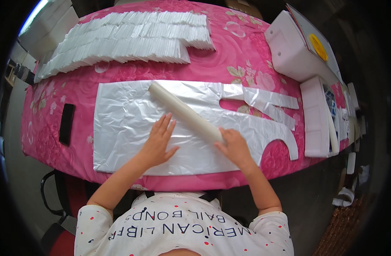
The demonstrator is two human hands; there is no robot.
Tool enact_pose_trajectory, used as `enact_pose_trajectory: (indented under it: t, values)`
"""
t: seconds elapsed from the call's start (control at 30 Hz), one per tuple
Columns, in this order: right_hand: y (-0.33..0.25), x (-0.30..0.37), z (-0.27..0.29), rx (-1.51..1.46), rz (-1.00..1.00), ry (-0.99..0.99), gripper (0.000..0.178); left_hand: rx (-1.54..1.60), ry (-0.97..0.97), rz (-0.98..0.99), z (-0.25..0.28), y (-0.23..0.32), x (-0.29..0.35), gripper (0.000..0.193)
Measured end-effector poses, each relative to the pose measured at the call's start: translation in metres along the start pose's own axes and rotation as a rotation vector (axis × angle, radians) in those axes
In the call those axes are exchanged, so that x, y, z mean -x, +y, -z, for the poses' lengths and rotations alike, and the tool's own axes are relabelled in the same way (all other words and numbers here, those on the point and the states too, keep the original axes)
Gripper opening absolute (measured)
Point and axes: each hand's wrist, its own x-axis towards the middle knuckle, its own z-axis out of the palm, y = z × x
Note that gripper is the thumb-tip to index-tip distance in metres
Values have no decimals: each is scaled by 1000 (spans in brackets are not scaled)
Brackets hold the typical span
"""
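View: the head camera is looking down at a glossy pink, flower-patterned tablecloth (42,141).
Roll: a long, slim, off-white cylinder (184,112) is lying slantwise on a thin, crinkled, silvery-white plastic sheet (123,128), one end pointing far left, the other near right.
Sheet: it is covering the middle of the cloth, its strap-like strips and curved cut-outs facing right.
Left hand: the bare left hand (159,138) is hovering over or resting on the sheet, near side of the cylinder, fingers stretched and thumb spread, pinching nothing; whether the fingertips are touching the cylinder, I cannot tell.
Right hand: the bare right hand (234,147) is curling about the cylinder's near right end; whether it is pinching firmly or only touching, I cannot tell.
Far left: thin white packets (127,36) are standing in tight, overlapping rows.
Left: a flat black rectangular phone (66,123) is lying well apart from the hands.
Far right: a white foam box (285,47) is standing on the cloth.
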Motion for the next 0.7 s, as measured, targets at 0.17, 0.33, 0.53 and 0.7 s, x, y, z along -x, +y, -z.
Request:
enact_pose_trajectory:
  t: [0.17, 0.33, 0.53, 0.7]
  values:
    - [-20, 52, -34, -188, 247, 20, 46, 97, -2, -28, -37, 44, 5, 83]
    - [32, 50, -39, 163, 287, 115, 50, 38, -118, -100, -42, 65, -11, 78]
    - [159, 60, 15, 270, 70, 360, 45, -21, -109, -107, -53, 86, -21, 73]
    - [266, 125, 57, 356, -433, 560, 39, -42, -98, -143, -61, 92, -31, 70]
